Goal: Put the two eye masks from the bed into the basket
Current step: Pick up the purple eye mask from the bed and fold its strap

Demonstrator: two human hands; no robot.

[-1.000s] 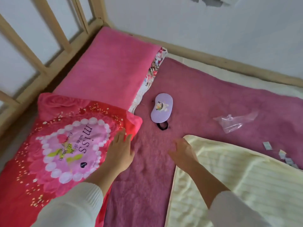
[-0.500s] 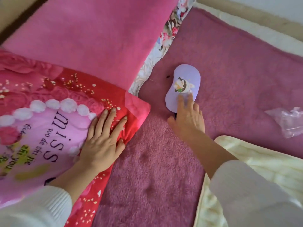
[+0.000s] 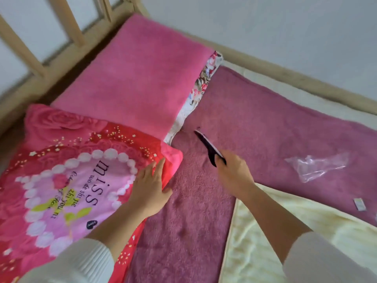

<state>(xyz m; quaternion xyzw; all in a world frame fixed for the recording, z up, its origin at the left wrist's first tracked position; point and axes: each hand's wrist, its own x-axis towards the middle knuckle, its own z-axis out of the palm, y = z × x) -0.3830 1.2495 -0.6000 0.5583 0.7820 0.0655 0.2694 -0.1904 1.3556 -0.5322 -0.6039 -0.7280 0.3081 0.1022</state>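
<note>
My right hand [image 3: 234, 172] grips the lilac eye mask [image 3: 207, 144] by its near end. The mask is lifted off the purple blanket [image 3: 255, 123] and tilted on edge, so only its dark underside and thin rim show. My left hand [image 3: 150, 185] lies flat, fingers spread, on the corner of the red heart-print pillow [image 3: 67, 180]. Only one eye mask is in view, and I see no basket.
A pink towel-covered pillow [image 3: 134, 78] lies at the head of the bed against the wooden rails [image 3: 22, 52]. A crumpled clear plastic bag [image 3: 314, 167] rests on the blanket at right. A cream blanket [image 3: 285, 231] covers the near right, with a small packet [image 3: 359, 204] beside it.
My right hand went from resting its fingers on the flat mask to gripping it and lifting it on edge. The view has pulled back. My left hand stays on the red pillow.
</note>
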